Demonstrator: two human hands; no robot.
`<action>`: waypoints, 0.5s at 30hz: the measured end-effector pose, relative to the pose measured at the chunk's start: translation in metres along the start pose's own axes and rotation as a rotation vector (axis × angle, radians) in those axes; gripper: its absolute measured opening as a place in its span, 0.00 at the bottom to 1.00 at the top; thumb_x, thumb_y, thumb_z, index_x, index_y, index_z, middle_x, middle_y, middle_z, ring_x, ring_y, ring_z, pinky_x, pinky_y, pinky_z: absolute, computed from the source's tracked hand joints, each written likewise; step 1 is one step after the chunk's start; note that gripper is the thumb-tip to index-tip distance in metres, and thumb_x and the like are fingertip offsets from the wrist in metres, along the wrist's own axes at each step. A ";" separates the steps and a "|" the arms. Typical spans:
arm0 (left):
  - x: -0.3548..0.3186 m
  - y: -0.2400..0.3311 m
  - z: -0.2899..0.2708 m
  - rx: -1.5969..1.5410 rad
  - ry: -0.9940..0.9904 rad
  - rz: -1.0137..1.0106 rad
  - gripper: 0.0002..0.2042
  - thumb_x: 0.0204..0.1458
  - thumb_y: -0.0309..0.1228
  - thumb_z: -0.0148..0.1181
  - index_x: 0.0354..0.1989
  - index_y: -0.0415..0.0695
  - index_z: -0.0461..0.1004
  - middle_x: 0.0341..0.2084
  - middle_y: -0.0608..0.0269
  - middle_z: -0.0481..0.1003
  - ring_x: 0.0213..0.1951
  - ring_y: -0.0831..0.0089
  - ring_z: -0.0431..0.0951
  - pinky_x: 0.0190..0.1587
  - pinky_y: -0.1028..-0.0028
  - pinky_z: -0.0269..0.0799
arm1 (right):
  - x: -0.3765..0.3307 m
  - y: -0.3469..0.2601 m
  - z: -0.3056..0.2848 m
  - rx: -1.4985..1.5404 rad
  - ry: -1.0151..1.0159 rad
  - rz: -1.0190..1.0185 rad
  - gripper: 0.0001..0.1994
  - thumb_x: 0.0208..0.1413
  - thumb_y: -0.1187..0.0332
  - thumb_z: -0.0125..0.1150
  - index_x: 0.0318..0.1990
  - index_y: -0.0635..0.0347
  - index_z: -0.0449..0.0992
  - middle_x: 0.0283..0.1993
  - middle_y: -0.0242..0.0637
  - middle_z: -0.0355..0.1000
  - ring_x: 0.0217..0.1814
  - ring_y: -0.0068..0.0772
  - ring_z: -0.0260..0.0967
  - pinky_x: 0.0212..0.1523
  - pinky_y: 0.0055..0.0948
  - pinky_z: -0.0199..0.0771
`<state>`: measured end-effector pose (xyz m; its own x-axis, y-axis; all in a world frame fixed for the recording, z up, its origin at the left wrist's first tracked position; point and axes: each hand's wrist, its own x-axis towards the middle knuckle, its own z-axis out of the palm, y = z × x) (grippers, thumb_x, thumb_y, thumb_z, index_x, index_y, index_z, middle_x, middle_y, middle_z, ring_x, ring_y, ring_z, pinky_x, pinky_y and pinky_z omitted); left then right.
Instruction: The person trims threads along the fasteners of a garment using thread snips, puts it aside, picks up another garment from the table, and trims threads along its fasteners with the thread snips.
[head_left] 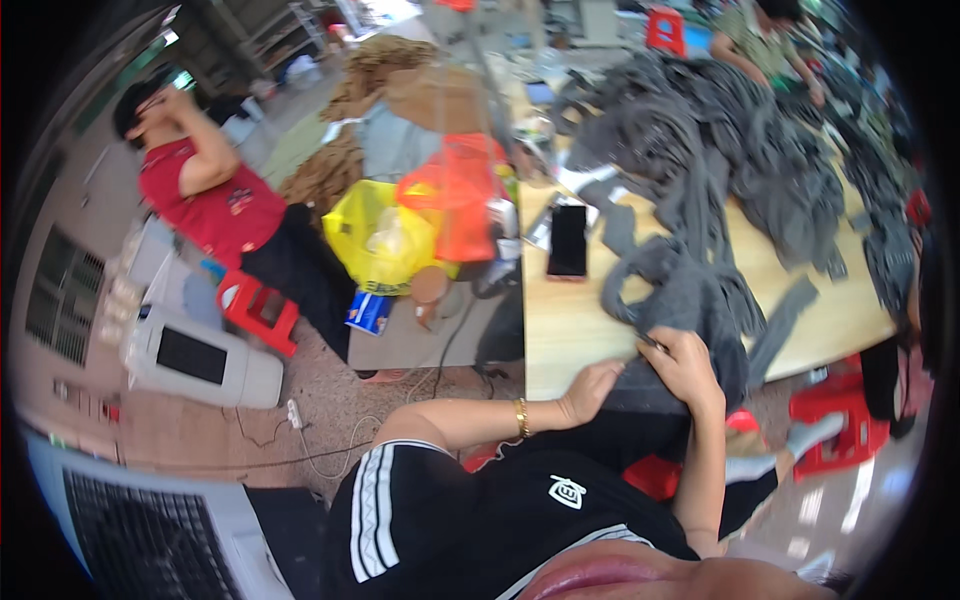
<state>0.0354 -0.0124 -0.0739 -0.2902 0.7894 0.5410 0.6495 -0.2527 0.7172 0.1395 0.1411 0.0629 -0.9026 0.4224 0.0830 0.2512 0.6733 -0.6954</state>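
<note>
My left hand (592,392), with a gold bracelet at the wrist, is at the table's front edge. Its fingers are pressed together at the border of a dark grey cloth piece (690,300). On top of that cloth, my right hand (688,368) is closed, and a small dark tool (652,343) pokes out between thumb and fingers; its exact kind is too small to tell. Long grey cloth strips (700,215) run from this piece back to a large grey cloth heap (650,120). A loose grey strip (783,325) lies to the right.
A phone (568,243) lies on the wooden table (560,335). To the left, a side table holds a yellow bag (375,235), an orange bag (465,200) and brown cloth. A person in red (215,195) stands there; another person (755,45) works at the far right. Red stools (845,425) stand around.
</note>
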 end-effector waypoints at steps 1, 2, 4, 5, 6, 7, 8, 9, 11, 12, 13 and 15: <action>-0.001 -0.002 0.005 0.040 -0.005 0.012 0.11 0.57 0.24 0.45 0.41 0.27 0.69 0.37 0.38 0.73 0.41 0.44 0.75 0.45 0.60 0.72 | -0.004 0.002 0.000 -0.021 0.029 -0.004 0.13 0.54 0.63 0.60 0.30 0.67 0.77 0.25 0.50 0.73 0.30 0.52 0.74 0.32 0.39 0.69; 0.000 -0.007 0.006 0.054 0.006 0.057 0.11 0.56 0.23 0.45 0.41 0.27 0.69 0.37 0.38 0.73 0.41 0.43 0.75 0.45 0.60 0.73 | -0.005 0.001 0.000 -0.001 0.042 0.021 0.12 0.53 0.64 0.60 0.30 0.67 0.78 0.24 0.50 0.73 0.29 0.51 0.74 0.32 0.39 0.69; 0.000 -0.002 0.003 0.100 0.025 0.121 0.11 0.56 0.23 0.46 0.42 0.27 0.69 0.38 0.37 0.74 0.41 0.44 0.76 0.45 0.60 0.73 | -0.008 -0.001 0.001 0.005 0.047 0.007 0.12 0.53 0.64 0.60 0.30 0.67 0.78 0.24 0.49 0.73 0.29 0.50 0.74 0.31 0.39 0.69; 0.002 -0.002 0.001 0.115 0.037 0.124 0.11 0.56 0.23 0.46 0.42 0.27 0.69 0.38 0.37 0.74 0.41 0.44 0.76 0.45 0.60 0.73 | -0.007 -0.002 0.001 0.010 0.056 0.020 0.12 0.53 0.64 0.61 0.30 0.67 0.78 0.23 0.49 0.73 0.28 0.49 0.74 0.31 0.39 0.69; 0.002 -0.001 0.000 0.112 0.038 0.124 0.11 0.56 0.23 0.46 0.42 0.27 0.69 0.38 0.37 0.74 0.41 0.44 0.76 0.45 0.60 0.74 | -0.007 -0.004 0.001 0.011 0.056 0.019 0.12 0.53 0.65 0.61 0.29 0.67 0.78 0.23 0.48 0.74 0.28 0.48 0.75 0.32 0.39 0.70; 0.001 0.001 -0.001 0.108 0.037 0.124 0.11 0.55 0.23 0.46 0.42 0.27 0.69 0.38 0.37 0.74 0.41 0.44 0.76 0.45 0.61 0.74 | -0.007 -0.005 0.001 0.013 0.054 0.012 0.12 0.53 0.65 0.61 0.29 0.67 0.78 0.23 0.48 0.74 0.28 0.48 0.75 0.32 0.39 0.70; 0.002 0.001 -0.001 0.113 0.040 0.123 0.11 0.55 0.23 0.46 0.42 0.27 0.69 0.38 0.37 0.74 0.41 0.44 0.76 0.45 0.61 0.74 | -0.006 -0.003 0.001 0.006 0.052 0.025 0.12 0.53 0.63 0.60 0.30 0.65 0.79 0.24 0.49 0.74 0.30 0.51 0.74 0.33 0.41 0.70; 0.003 -0.001 -0.001 0.139 0.038 0.133 0.11 0.55 0.23 0.46 0.42 0.27 0.69 0.38 0.38 0.74 0.41 0.44 0.76 0.45 0.61 0.74 | -0.004 -0.003 0.001 -0.001 0.051 0.040 0.13 0.53 0.61 0.60 0.30 0.63 0.79 0.24 0.49 0.73 0.31 0.54 0.73 0.34 0.43 0.70; 0.000 -0.002 -0.002 0.165 0.036 0.144 0.12 0.54 0.23 0.47 0.42 0.27 0.69 0.38 0.38 0.74 0.41 0.44 0.76 0.45 0.61 0.74 | -0.004 -0.004 0.001 0.006 0.056 0.034 0.13 0.53 0.61 0.60 0.29 0.64 0.79 0.24 0.48 0.73 0.31 0.53 0.73 0.33 0.43 0.70; 0.000 -0.003 -0.003 0.148 0.013 0.123 0.13 0.54 0.23 0.47 0.44 0.25 0.68 0.40 0.37 0.74 0.43 0.44 0.76 0.47 0.60 0.73 | -0.004 -0.004 0.000 0.019 0.045 0.034 0.13 0.53 0.61 0.60 0.29 0.64 0.79 0.24 0.48 0.74 0.31 0.53 0.74 0.33 0.43 0.70; 0.001 -0.003 -0.003 0.131 -0.009 0.101 0.14 0.54 0.22 0.48 0.45 0.24 0.68 0.42 0.35 0.74 0.45 0.43 0.76 0.50 0.59 0.73 | -0.003 -0.004 0.000 0.032 0.034 0.033 0.13 0.53 0.61 0.60 0.29 0.64 0.79 0.24 0.48 0.74 0.31 0.53 0.74 0.33 0.43 0.70; 0.001 -0.004 -0.004 0.126 -0.021 0.093 0.14 0.54 0.22 0.48 0.45 0.24 0.68 0.42 0.35 0.74 0.45 0.43 0.76 0.50 0.59 0.73 | -0.002 -0.003 0.000 0.029 0.037 0.032 0.13 0.53 0.61 0.60 0.29 0.64 0.79 0.24 0.48 0.74 0.31 0.53 0.74 0.33 0.42 0.70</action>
<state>0.0300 -0.0126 -0.0740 -0.2111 0.7777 0.5922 0.7560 -0.2541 0.6032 0.1409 0.1378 0.0653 -0.8808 0.4656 0.0861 0.2690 0.6417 -0.7182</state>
